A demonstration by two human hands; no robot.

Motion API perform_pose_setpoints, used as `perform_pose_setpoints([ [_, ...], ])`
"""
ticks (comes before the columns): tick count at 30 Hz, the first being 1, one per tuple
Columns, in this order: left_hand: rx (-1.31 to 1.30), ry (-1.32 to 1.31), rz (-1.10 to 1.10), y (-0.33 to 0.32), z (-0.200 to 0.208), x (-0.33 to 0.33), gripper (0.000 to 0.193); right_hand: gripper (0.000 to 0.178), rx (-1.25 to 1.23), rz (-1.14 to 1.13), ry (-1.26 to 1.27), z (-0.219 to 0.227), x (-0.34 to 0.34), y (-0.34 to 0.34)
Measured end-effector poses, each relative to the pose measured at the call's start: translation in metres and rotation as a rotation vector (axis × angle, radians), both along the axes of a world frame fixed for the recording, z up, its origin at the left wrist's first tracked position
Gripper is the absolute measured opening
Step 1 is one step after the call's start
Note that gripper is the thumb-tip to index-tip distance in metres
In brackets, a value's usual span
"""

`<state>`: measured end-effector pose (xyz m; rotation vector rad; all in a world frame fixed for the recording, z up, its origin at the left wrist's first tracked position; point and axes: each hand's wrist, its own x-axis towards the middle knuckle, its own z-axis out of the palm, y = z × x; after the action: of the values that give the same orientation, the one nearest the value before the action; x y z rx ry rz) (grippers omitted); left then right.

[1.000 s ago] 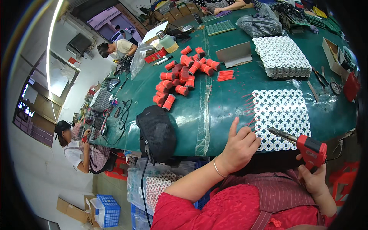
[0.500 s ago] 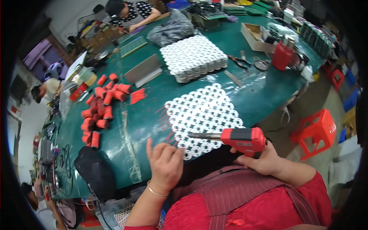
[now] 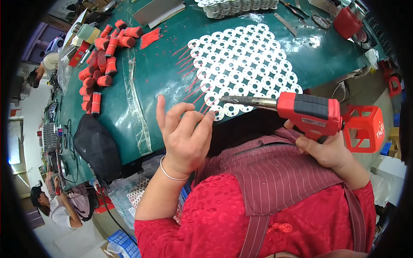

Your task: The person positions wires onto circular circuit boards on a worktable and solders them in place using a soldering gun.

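Note:
My right hand [image 3: 320,148] grips a red and black soldering gun [image 3: 309,112], its long metal tip reaching left over the near part of a panel of round white circuit boards [image 3: 245,60]. My left hand [image 3: 187,133] is by the panel's near-left corner, little finger raised, the other fingers curled and the fingertips pinched. A thin red wire [image 3: 208,104] shows right at those fingertips; their grip on it is partly hidden. Several more red wires [image 3: 186,64] lie along the panel's left edge, their ends on the boards.
Bundles of red wire [image 3: 111,46] are heaped at the left, beside loose cut wires [image 3: 150,38]. A black mesh-covered thing [image 3: 97,146] sits at the near-left edge. Farther back are stacked boards [image 3: 236,6], pliers [image 3: 294,9] and a red flask [image 3: 349,20]. A red stool [image 3: 365,129] stands right.
The view has tilted down and come closer, so the far table has left the frame. My left hand's fingertips have come to the panel's near-left corner; the soldering gun stays in my right hand.

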<state>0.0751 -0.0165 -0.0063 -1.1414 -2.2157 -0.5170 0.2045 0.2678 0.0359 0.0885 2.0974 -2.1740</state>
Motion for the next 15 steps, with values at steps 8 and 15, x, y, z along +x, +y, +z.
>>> perform_pose_setpoints([
  [8,-0.016,-0.004,-0.005,-0.004,-0.005,0.004,0.022,0.035,0.082,-0.038,-0.039,-0.001,0.009,-0.005],
  [15,0.002,-0.003,0.005,-0.006,-0.011,0.004,0.019,0.025,0.173,-0.015,-0.056,-0.006,0.01,-0.002],
])
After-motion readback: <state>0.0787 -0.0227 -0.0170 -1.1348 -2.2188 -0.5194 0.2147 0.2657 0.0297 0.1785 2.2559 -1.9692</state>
